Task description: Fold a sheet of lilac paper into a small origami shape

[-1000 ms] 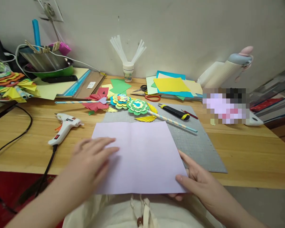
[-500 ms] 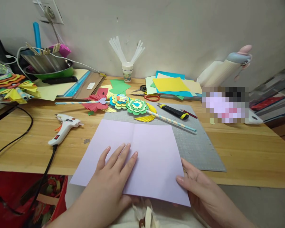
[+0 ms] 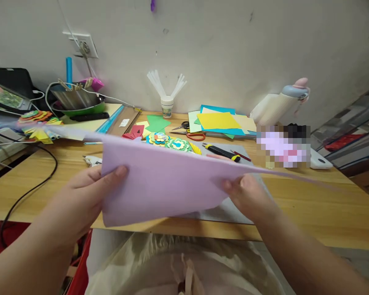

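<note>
A lilac sheet of paper (image 3: pixel 162 184) is held up over the table between both hands, bent along its upper part, with its far edges smeared by motion. My left hand (image 3: pixel 90 194) pinches its left side, thumb on the near face. On the right side, my right hand (image 3: pixel 252 196) grips the paper with the thumb in front and fingers partly hidden behind. Beneath lies a grey cutting mat (image 3: pixel 242 215), mostly covered from view. Behind the paper show layered paper flowers (image 3: pixel 178 144) and a black-and-yellow utility knife (image 3: pixel 221 152).
A white glue gun (image 3: pixel 93 160) is half hidden behind the left hand. Scissors (image 3: pixel 197 136), coloured paper sheets (image 3: pixel 218 121) and a paper cup with white sticks (image 3: pixel 167 107) stand along the wall. A black cable (image 3: pixel 46 176) runs at left; a bottle (image 3: pixel 276 104) leans at right.
The lilac paper has risen off the cutting mat and is tilted and bent. My left hand went from lying flat on it to pinching its left side; the right hand moved up.
</note>
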Available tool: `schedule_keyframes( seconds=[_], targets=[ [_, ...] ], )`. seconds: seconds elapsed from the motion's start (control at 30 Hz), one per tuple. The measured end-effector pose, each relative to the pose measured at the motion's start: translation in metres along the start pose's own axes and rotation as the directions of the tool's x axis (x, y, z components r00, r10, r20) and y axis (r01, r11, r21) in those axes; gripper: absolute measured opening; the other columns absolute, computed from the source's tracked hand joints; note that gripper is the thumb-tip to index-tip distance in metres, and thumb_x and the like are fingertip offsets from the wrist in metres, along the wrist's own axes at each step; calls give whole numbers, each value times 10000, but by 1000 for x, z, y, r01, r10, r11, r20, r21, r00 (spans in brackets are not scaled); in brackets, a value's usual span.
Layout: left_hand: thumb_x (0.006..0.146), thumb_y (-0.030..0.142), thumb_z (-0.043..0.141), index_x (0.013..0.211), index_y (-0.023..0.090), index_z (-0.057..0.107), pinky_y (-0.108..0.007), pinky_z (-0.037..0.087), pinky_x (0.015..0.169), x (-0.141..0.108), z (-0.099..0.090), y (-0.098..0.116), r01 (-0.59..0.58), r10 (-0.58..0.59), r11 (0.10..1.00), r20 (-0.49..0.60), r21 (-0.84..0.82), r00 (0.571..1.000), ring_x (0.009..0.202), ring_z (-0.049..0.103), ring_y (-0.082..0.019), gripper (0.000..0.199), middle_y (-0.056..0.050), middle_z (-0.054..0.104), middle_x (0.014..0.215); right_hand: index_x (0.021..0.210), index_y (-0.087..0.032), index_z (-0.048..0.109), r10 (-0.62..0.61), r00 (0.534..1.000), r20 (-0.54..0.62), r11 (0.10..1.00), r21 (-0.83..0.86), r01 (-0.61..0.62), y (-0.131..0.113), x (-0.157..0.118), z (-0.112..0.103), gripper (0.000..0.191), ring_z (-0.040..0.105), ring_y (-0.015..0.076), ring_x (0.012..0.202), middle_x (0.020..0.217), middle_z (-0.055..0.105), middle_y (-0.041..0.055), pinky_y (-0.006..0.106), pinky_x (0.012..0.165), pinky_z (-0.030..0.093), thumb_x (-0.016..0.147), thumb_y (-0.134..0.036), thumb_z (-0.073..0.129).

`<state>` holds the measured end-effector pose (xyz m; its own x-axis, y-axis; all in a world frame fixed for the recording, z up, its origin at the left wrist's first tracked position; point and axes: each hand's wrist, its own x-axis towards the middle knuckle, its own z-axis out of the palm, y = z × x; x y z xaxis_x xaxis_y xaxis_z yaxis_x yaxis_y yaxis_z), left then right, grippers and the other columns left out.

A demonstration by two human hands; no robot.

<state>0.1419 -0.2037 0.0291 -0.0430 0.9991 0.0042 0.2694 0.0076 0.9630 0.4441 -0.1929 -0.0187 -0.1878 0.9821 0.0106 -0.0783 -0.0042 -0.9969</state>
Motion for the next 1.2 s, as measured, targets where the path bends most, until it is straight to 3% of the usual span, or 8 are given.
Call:
schedule_keyframes(
  seconds=[0.1,0.2,0.37,0.5,0.63,0.9,1.03,1.2],
  targets=[
    [792,489,686,1083,188,692,-323,595,671,10,9,-3,220,-189,938,139,-266,972,755,713,-216,419,-10,766,852,1088,-258,700,48,994,101,998,24,-51,-9,4,3,382,665,271,1037,1111,728,56,431,877,539,760,-444,760],
    [798,455,697,1102,197,673,-274,584,664,13,16,-9,271,-227,897,163,-350,960,800,714,-202,400,15,764,880,1075,-254,702,57,990,125,998,31,-61,-12,4,3,323,685,237,992,1064,745,36,391,840,559,783,-384,753],
    [816,490,664,1089,198,683,-266,567,629,22,21,-24,268,-215,917,199,-295,956,776,713,-208,401,-8,764,878,1072,-212,702,86,990,109,996,-35,-83,-8,13,-3,339,696,235,952,1041,751,56,350,767,571,777,-368,758],
    [751,476,734,1010,224,720,-275,561,706,37,22,-35,215,-169,949,204,-231,964,840,699,-214,362,-16,763,915,1043,-203,701,45,998,42,998,-50,-43,-6,26,-9,331,700,219,914,1033,751,57,336,756,565,763,-366,768],
    [751,491,727,975,241,736,-268,545,728,44,24,-38,184,-145,966,208,-180,967,865,687,-210,335,-6,761,888,1062,-203,693,100,990,99,995,-16,-99,-6,33,-14,385,706,224,902,1039,749,63,343,748,564,725,-353,802],
    [710,466,766,987,230,748,-324,559,749,51,23,-48,182,-138,974,289,-132,947,880,686,-250,365,-44,763,915,1057,-221,719,128,985,118,992,-21,-127,9,41,-21,371,692,255,985,1058,748,65,405,859,544,726,-370,793],
    [682,456,786,970,251,755,-330,549,834,54,20,-57,167,-129,977,260,-130,957,993,663,-261,355,-49,749,1028,1003,-237,748,138,987,84,990,-53,-134,14,44,-25,320,691,263,973,1055,748,62,405,842,546,725,-391,790],
    [585,419,819,764,205,759,-280,552,606,51,23,-50,232,-203,965,211,-123,956,846,696,-259,286,-87,725,1097,837,-205,787,167,986,26,982,-95,-163,10,43,-27,261,714,252,801,904,761,80,362,710,560,646,-379,832]
  ],
)
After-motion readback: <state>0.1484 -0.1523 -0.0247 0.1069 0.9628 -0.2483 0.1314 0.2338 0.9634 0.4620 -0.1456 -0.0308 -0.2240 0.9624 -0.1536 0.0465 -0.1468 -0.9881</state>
